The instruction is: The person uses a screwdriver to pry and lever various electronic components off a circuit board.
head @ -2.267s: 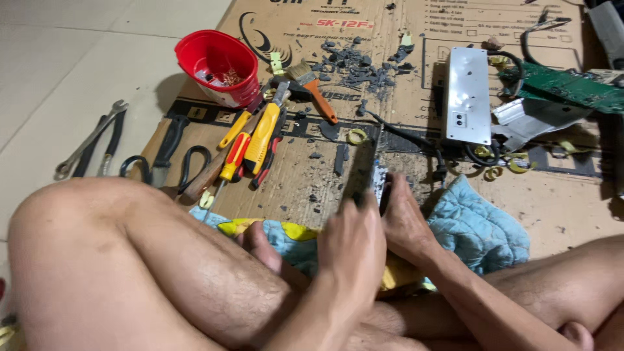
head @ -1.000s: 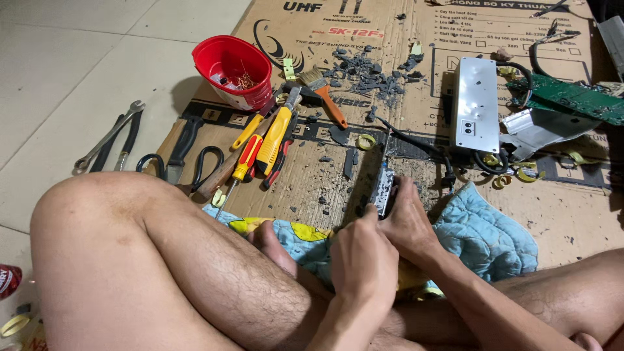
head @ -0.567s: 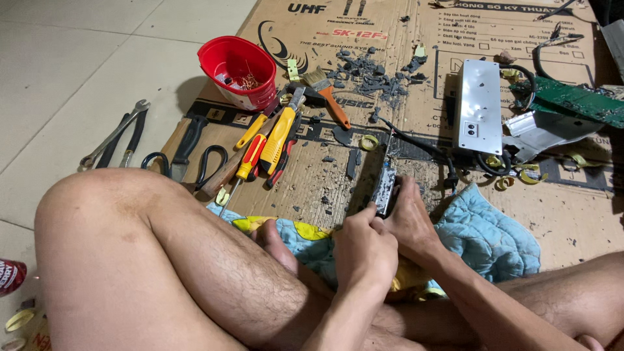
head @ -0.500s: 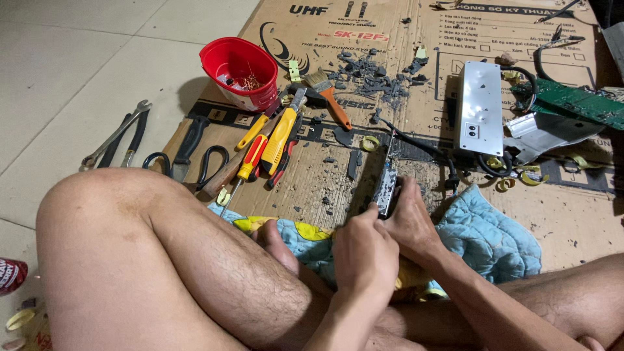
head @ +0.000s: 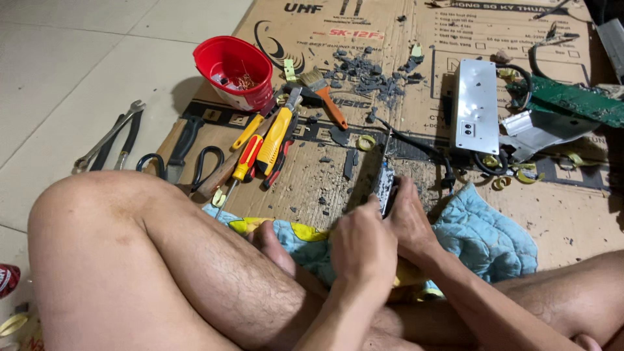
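I sit cross-legged on the floor, my left knee [head: 110, 227] raised at the front. My left hand [head: 364, 247] and my right hand [head: 411, 224] are together over the near edge of a flattened cardboard sheet [head: 305, 182]. Both grip a narrow dark metal strip [head: 385, 185] that stands on edge on the cardboard, with a thin black wire running from its top. The left hand's fingers are curled at its lower end, and the right hand's fingers press its right side. Its lower end is hidden by my hands.
A red bowl [head: 234, 68], yellow-handled screwdrivers [head: 273, 140], a brush [head: 325, 97], scissors [head: 195, 166] and pliers [head: 107, 140] lie to the left. Grey debris [head: 370, 71], a silver metal box [head: 476, 107] and a green circuit board [head: 578, 101] lie beyond. A blue quilted cloth [head: 484, 234] lies under my hands.
Both hands stay on the strip in nearly the same place. The strip stands a little more upright, and my head has tilted so the tools sit slightly lower in view.
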